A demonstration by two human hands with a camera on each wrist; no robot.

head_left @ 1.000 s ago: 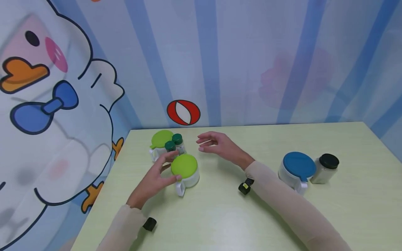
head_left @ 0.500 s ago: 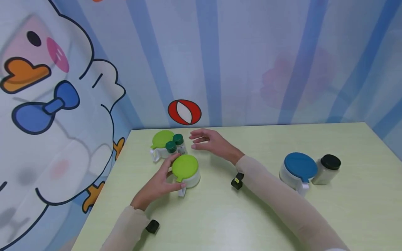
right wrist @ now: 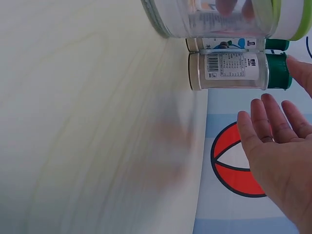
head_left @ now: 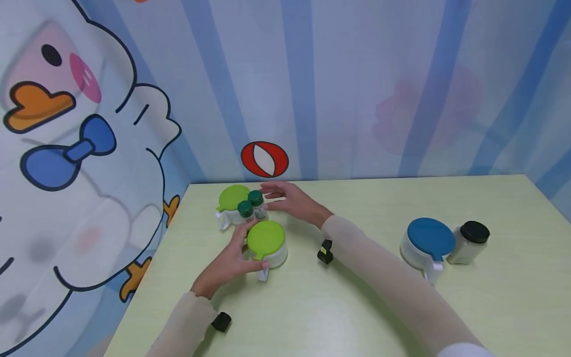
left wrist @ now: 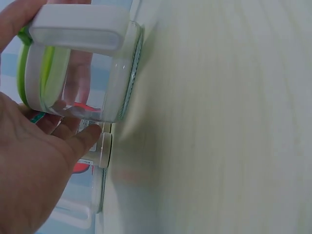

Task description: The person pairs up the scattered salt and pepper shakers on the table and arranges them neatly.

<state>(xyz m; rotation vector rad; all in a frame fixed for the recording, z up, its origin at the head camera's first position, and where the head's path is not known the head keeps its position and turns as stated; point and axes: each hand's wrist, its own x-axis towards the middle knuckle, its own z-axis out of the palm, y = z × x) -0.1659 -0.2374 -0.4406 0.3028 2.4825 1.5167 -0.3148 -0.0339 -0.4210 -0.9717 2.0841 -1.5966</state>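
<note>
A glass jar [head_left: 266, 240] with a green lid and white handle stands upright on the table. My left hand [head_left: 229, 262] curls around it, thumb by the handle [left wrist: 80, 29] and fingers on the far side, partly hidden. Behind this jar stand two green-capped spice bottles, a front one [head_left: 246, 210] and a rear one [head_left: 256, 202]. My right hand [head_left: 295, 202] is just right of the rear bottle, fingers extended. In the right wrist view its thumb [right wrist: 301, 73] is at the green cap [right wrist: 279, 71]; contact is unclear. Another green-lidded jar [head_left: 234, 198] stands behind the bottles.
On the right of the table [head_left: 357, 312] stand a blue-lidded jar [head_left: 430, 238] with a white handle and a black-capped bottle [head_left: 470, 243], close together. A printed backdrop [head_left: 348, 99] rises along the table's back and left sides.
My right hand has moved left to the rear spice bottle. My left thumb has shifted from the lid's edge to the handle, and the hand has closed in on the jar. The jars stay put.
</note>
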